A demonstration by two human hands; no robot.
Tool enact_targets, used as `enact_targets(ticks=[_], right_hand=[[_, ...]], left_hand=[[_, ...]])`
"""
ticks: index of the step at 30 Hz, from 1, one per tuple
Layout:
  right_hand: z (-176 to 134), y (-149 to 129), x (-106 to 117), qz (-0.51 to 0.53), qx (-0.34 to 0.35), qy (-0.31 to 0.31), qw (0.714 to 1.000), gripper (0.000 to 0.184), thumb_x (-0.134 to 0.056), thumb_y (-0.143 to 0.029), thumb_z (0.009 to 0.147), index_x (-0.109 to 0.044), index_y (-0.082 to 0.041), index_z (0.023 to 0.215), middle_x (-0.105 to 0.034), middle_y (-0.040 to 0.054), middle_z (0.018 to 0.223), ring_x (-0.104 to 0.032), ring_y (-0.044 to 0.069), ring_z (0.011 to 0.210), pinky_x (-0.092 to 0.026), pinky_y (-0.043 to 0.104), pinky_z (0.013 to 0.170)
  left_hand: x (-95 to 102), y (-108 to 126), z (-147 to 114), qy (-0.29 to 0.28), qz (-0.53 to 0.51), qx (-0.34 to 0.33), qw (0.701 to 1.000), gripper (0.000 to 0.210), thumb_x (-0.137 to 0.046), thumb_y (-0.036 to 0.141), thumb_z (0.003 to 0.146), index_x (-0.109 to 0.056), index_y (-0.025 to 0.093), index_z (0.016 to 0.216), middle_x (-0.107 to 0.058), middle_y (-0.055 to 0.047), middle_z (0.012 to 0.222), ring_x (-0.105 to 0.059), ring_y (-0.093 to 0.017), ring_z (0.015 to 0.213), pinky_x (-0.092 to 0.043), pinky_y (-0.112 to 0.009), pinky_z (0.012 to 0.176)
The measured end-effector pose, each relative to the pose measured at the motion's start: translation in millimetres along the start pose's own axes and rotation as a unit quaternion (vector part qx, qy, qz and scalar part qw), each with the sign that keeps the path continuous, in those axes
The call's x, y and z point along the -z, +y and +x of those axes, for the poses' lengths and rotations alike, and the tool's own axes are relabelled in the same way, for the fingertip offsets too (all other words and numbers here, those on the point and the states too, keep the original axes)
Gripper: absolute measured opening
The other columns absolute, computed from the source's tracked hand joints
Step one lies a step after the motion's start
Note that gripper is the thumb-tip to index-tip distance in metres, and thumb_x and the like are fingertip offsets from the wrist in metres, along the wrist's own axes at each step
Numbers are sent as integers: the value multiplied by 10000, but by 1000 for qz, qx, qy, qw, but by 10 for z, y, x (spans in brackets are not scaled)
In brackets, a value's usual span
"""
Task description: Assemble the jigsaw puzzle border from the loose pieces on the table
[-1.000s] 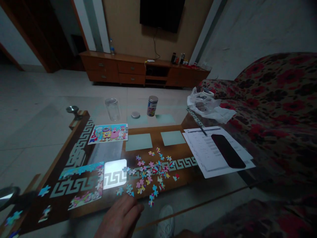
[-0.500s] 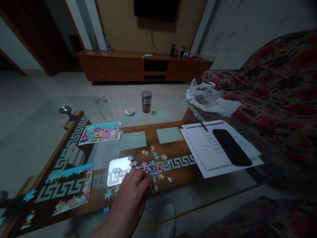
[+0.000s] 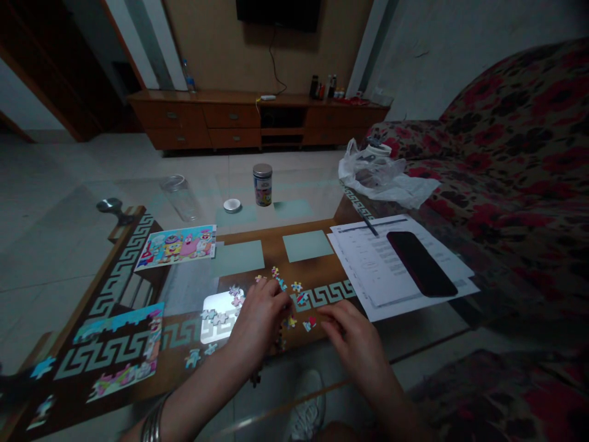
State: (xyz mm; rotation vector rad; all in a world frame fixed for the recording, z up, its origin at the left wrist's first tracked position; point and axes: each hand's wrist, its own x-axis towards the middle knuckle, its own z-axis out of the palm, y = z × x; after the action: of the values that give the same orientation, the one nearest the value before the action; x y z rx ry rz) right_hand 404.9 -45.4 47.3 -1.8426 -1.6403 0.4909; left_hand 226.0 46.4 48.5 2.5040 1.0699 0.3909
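Note:
My left hand (image 3: pixel 263 312) reaches over a heap of small jigsaw pieces on the glass table, its fingers bent down among them. Whatever lies under the fingertips is hidden. To the right, my right hand (image 3: pixel 350 331) hovers beside the heap, thumb and forefinger apart, nothing visible between them. A loose red-and-white jigsaw piece (image 3: pixel 310 323) lies just left of its fingertips. Left of my left hand, a few pale pieces (image 3: pixel 215 317) rest on a bright square reflection. A partly joined jigsaw border (image 3: pixel 154 331) sits at the near left, with a cartoon picture sheet (image 3: pixel 179 245) behind it.
Printed papers (image 3: pixel 363 264) with a black phone (image 3: pixel 421 263) and a pen lie on the right. Further back stand a round tin (image 3: pixel 262 185), a lid (image 3: pixel 232 205), a clear glass (image 3: pixel 180 197) and a plastic bag (image 3: pixel 381 178). A flowered sofa (image 3: pixel 506 141) borders the right.
My right hand has come into view at the right of the heap. My left hand has shifted slightly up over the pieces, covering more of them. The view has shifted a little.

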Motion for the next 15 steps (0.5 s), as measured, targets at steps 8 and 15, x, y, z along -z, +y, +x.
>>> enact_targets(ticks=[8, 15], right_hand=[[-14, 1, -50, 12, 15, -47, 999, 204, -532, -117, 843, -663, -225, 956, -593, 30, 865, -594, 190, 820, -472, 321, 717], [-45, -58, -112, -20, 38, -35, 998, 102, -570, -121, 838, -616, -201, 794, -598, 24, 821, -589, 183, 790, -451, 300, 695]], left_hand=[[129, -183, -308, 51, 27, -26, 998, 174, -524, 95, 863, -657, 208, 876, -571, -45, 876, -461, -220, 845, -361, -338, 699], [46, -19, -1023, 97, -109, -28, 989, 270, -401, 98, 901, -620, 222, 995, -589, -55, 903, -497, -197, 834, -389, -306, 683]])
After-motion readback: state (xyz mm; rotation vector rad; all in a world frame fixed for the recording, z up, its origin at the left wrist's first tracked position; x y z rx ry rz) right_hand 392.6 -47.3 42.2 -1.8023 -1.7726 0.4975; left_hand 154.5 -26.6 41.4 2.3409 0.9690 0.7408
